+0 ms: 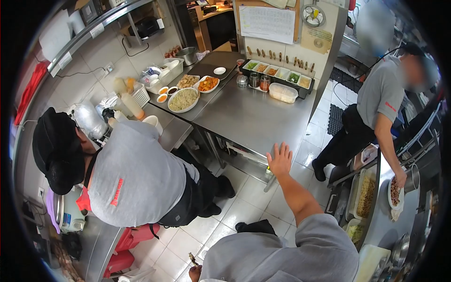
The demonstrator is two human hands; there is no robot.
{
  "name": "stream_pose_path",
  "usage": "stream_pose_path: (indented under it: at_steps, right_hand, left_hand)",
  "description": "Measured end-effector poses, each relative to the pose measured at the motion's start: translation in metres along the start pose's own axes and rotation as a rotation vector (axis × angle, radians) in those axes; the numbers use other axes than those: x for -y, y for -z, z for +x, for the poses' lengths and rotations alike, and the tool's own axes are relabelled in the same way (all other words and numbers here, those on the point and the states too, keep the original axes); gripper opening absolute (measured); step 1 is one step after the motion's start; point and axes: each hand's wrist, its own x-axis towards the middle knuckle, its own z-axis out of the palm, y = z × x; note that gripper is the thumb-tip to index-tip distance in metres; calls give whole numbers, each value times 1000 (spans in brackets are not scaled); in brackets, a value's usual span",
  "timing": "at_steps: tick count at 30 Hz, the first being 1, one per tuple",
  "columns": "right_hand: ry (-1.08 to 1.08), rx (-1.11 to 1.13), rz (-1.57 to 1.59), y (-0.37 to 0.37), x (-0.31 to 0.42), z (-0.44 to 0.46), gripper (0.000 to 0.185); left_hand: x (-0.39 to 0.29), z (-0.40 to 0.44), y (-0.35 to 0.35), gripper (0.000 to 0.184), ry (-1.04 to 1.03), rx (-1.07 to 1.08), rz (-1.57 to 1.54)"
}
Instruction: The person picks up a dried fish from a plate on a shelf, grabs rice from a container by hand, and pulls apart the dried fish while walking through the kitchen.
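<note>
My right hand point(280, 160) is stretched forward with its fingers spread, at the front right corner of the steel table point(235, 120), holding nothing. Low in the view, my left hand point(195, 272) is closed around a small thin object point(192, 259) that I cannot make out. Farther back on the steel surface stand an oval dish of rice-like food point(183, 100), a dish of orange-red pieces point(208, 84), a dish of pale brown pieces point(188, 81) and small sauce cups. A lidded plastic container point(283, 93) and spice jars point(264, 83) sit before a black topping tray point(300, 90).
A co-worker in a grey shirt point(136, 174) leans over the left counter. Another co-worker point(385, 89) at the right has a hand over a dish point(395, 193) on the right counter point(383, 221). Red bags point(136, 237) hang below the left counter.
</note>
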Motion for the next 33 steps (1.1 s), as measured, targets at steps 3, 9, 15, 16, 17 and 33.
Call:
stream_pose_path:
  at_steps: [3,9,15,16,17,33]
  right_hand:
    - [-6,19,-7,2,1,0,62]
    - [-18,57,-28,4,2,1,63]
    - [-21,65,-32,5,2,1,63]
    - [-22,65,-34,4,2,1,63]
    - [-23,63,-34,5,2,1,63]
    - [7,-30,37,-4,0,0,61]
  left_hand:
    - [-2,2,1,30,-44,8,42]
    - [-4,4,0,27,-75,3,77]
    - [-7,8,-1,27,-41,-2,59]
    - [-8,9,-1,27,-37,-8,55]
    - [-8,9,-1,27,-35,-6,58]
    - [-8,11,-7,26,-20,-13,35]
